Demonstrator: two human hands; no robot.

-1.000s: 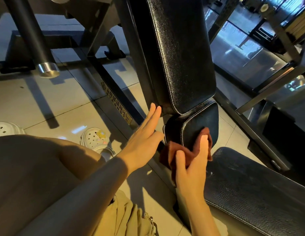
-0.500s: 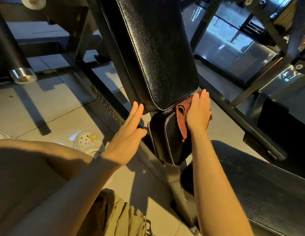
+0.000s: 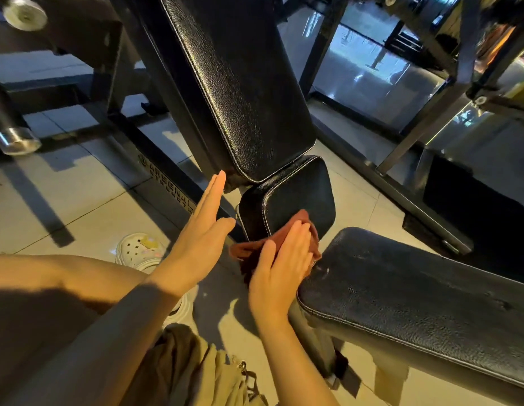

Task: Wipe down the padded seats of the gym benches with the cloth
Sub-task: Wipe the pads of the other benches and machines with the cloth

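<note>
A small black padded seat (image 3: 299, 194) sits tilted below a long black backrest pad (image 3: 240, 83). My right hand (image 3: 281, 265) lies flat with straight fingers on a reddish-brown cloth (image 3: 249, 250), pressing it against the lower front of the small seat. My left hand (image 3: 202, 227) is held out flat with straight fingers, its fingertips near the lower left corner of the backrest. It holds nothing. A second black bench pad (image 3: 416, 294) stretches to the right, just beside my right hand.
Black steel frame beams (image 3: 167, 171) run across the tiled floor to the left. A chrome bar end (image 3: 16, 140) juts in at far left. My knee and a white clog (image 3: 138, 250) are below left. More rack frames (image 3: 430, 118) stand at right.
My right hand has slid the cloth from the seat's top edge, under the backrest, down to its lower front. The left hand has stayed flat beside the backrest corner.
</note>
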